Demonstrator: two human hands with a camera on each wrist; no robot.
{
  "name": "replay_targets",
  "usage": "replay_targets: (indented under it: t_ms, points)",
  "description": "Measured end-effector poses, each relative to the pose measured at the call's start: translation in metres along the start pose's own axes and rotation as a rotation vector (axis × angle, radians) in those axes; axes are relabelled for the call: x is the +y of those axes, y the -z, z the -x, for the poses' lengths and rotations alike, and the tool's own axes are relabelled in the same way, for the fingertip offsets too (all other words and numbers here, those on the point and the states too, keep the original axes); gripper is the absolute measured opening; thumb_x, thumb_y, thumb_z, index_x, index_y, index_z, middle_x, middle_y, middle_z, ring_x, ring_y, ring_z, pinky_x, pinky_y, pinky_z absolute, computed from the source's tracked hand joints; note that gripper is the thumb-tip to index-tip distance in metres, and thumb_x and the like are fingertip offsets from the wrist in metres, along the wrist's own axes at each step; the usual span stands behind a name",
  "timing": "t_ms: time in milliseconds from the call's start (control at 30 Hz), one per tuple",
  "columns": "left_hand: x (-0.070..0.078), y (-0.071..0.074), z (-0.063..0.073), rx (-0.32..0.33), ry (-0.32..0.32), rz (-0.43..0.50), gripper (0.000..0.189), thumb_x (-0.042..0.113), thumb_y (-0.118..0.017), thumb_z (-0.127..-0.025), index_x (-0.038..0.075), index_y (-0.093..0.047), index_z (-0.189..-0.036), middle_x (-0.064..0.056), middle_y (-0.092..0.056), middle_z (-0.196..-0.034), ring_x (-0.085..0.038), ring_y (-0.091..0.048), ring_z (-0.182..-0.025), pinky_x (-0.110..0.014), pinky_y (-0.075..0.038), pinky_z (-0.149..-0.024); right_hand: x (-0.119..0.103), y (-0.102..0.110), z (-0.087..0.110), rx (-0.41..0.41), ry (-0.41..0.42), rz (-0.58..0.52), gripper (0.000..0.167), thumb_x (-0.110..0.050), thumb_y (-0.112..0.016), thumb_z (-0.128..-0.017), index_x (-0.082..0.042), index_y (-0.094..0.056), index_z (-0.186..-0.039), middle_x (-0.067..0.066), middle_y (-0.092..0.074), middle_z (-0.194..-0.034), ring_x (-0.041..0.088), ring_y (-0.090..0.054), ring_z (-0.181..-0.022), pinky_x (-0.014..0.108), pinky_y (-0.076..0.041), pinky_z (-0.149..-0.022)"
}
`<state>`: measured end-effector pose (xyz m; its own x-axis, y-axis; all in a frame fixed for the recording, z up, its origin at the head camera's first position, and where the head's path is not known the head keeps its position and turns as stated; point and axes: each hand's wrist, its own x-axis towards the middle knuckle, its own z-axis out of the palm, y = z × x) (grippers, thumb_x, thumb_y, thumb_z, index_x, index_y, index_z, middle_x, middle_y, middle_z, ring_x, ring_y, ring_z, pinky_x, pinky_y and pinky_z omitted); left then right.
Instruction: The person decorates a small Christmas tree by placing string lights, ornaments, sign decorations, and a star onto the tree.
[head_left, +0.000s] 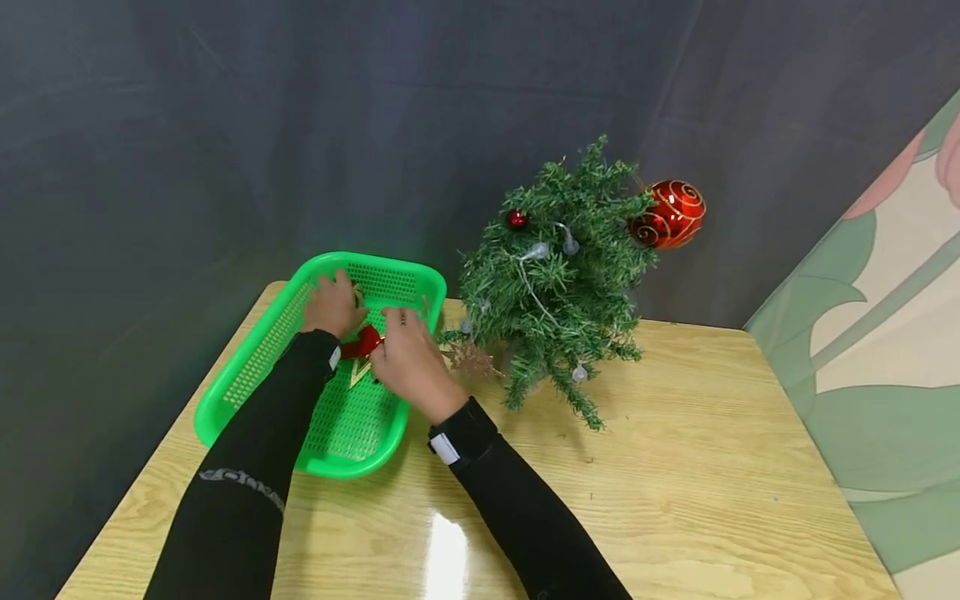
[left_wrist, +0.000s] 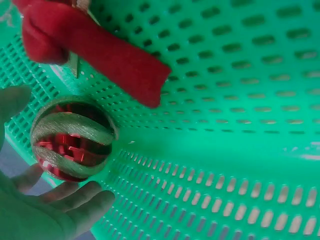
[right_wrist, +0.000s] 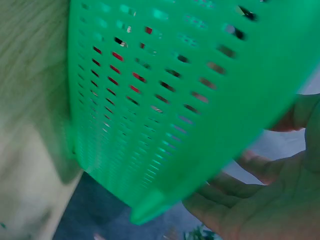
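Observation:
Inside the green basket (head_left: 352, 462), my left hand (head_left: 330, 306) reaches toward the far left part. The left wrist view shows a shiny red ball ornament (left_wrist: 72, 140) with gold glitter stripes, my left fingers (left_wrist: 82, 205) spread right at its lower side and the thumb to its left. A red velvety bow (head_left: 362, 342) lies between the two hands, over a gold star outline (head_left: 360, 372). My right hand (head_left: 412, 362) is over the basket's right rim. In the right wrist view its fingers (right_wrist: 220, 195) are loosely bent beyond the rim, with nothing visible in them.
A small artificial Christmas tree (head_left: 562, 275) stands right of the basket with string lights, a small red ball (head_left: 516, 219) and a large red ball (head_left: 670, 214). A glittery pinkish ornament (head_left: 474, 360) is by its base. Dark cloth (head_left: 375, 125) hangs behind the wooden table (head_left: 675, 500).

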<state>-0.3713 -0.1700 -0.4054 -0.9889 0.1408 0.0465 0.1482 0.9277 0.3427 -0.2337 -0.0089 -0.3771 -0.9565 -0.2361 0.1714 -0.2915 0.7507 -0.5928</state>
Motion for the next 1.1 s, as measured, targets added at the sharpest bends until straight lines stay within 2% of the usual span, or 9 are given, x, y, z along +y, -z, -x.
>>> replay_targets:
  t_ms: [167, 300, 433, 500, 567, 667, 767, 900, 1100]
  points:
    - [0.003, -0.006, -0.009, 0.028, 0.022, 0.048, 0.061, 0.017, -0.064, -0.101, -0.010, -0.028, -0.142, -0.036, -0.046, -0.130, -0.054, -0.058, -0.104, -0.060, -0.053, -0.077, 0.004, -0.011, -0.005, 0.013, -0.047, -0.063, 0.056, -0.012, -0.050, -0.105, -0.006, -0.035, -0.158, 0.017, -0.041, -0.156, 0.035, -0.045, -0.142, 0.044, -0.048, -0.104]
    - [0.006, -0.002, -0.006, 0.005, -0.030, 0.075, 0.060, 0.008, -0.057, -0.100, -0.011, -0.023, -0.146, -0.040, -0.041, -0.133, -0.058, -0.053, -0.109, -0.060, -0.051, -0.082, 0.009, -0.015, -0.005, 0.017, -0.038, -0.110, 0.058, -0.011, -0.049, -0.105, -0.007, -0.031, -0.160, 0.017, -0.039, -0.157, 0.033, -0.045, -0.142, 0.044, -0.049, -0.100]
    - [0.019, 0.019, 0.016, -0.005, -0.125, 0.072, 0.067, 0.017, -0.060, -0.099, -0.009, -0.027, -0.151, -0.042, -0.037, -0.139, -0.059, -0.050, -0.113, -0.062, -0.049, -0.087, 0.009, -0.018, -0.004, 0.028, -0.024, -0.158, 0.071, -0.008, -0.049, -0.104, -0.011, -0.013, -0.166, 0.016, -0.019, -0.170, 0.033, -0.030, -0.155, 0.044, -0.048, -0.104]
    - [0.030, 0.033, 0.033, -0.003, -0.159, 0.092, 0.069, 0.024, -0.058, -0.100, -0.007, -0.030, -0.153, -0.042, -0.035, -0.144, -0.058, -0.049, -0.119, -0.063, -0.048, -0.093, 0.008, -0.017, -0.003, 0.034, -0.023, -0.182, 0.079, -0.007, -0.048, -0.104, -0.015, -0.002, -0.167, 0.013, -0.004, -0.174, 0.034, -0.022, -0.158, 0.040, -0.052, -0.092]
    - [0.039, 0.047, 0.051, 0.003, -0.184, 0.150, 0.066, 0.030, -0.054, -0.101, -0.006, -0.035, -0.153, -0.038, -0.037, -0.147, -0.054, -0.048, -0.124, -0.063, -0.046, -0.098, 0.005, -0.016, 0.000, 0.044, -0.012, -0.213, 0.083, -0.006, -0.047, -0.104, -0.017, 0.006, -0.167, 0.010, 0.007, -0.175, 0.032, -0.044, -0.145, 0.034, -0.048, -0.072]
    - [0.051, 0.066, 0.078, -0.008, -0.200, 0.271, 0.060, 0.034, -0.044, -0.103, -0.003, -0.042, -0.150, -0.031, -0.045, -0.144, -0.046, -0.049, -0.124, -0.061, -0.045, -0.101, 0.002, -0.009, 0.008, 0.064, 0.015, -0.282, 0.083, -0.007, -0.046, -0.105, -0.017, 0.008, -0.166, 0.010, 0.004, -0.175, 0.024, -0.063, -0.087, 0.030, -0.036, -0.054]
    - [0.060, 0.078, 0.099, -0.024, -0.205, 0.379, 0.055, 0.038, -0.034, -0.107, 0.001, -0.049, -0.145, -0.023, -0.054, -0.136, -0.038, -0.055, -0.118, -0.054, -0.049, -0.094, 0.000, 0.003, 0.019, 0.072, 0.028, -0.362, 0.079, -0.010, -0.048, -0.107, -0.018, 0.001, -0.167, 0.015, -0.025, -0.169, 0.017, -0.044, -0.054, 0.025, -0.036, -0.053]
    - [0.066, 0.085, 0.125, -0.058, -0.202, 0.553, 0.052, 0.041, -0.027, -0.112, 0.005, -0.053, -0.139, -0.020, -0.061, -0.122, -0.031, -0.061, -0.099, -0.042, -0.053, -0.078, -0.001, 0.023, 0.041, 0.084, 0.022, -0.449, 0.065, -0.011, -0.052, -0.107, -0.014, -0.022, -0.165, 0.015, -0.064, -0.131, 0.008, -0.058, -0.060, 0.024, -0.046, -0.054]
    - [0.074, 0.081, 0.158, -0.016, -0.305, 0.885, 0.050, 0.035, -0.028, -0.114, -0.001, -0.051, -0.141, -0.018, -0.062, -0.121, -0.013, -0.063, -0.100, -0.025, -0.053, -0.083, 0.005, 0.055, 0.084, 0.235, 0.158, -0.414, 0.025, -0.005, -0.058, -0.105, 0.000, -0.069, -0.126, 0.011, -0.077, -0.091, 0.014, -0.069, -0.066, 0.021, -0.052, -0.053]
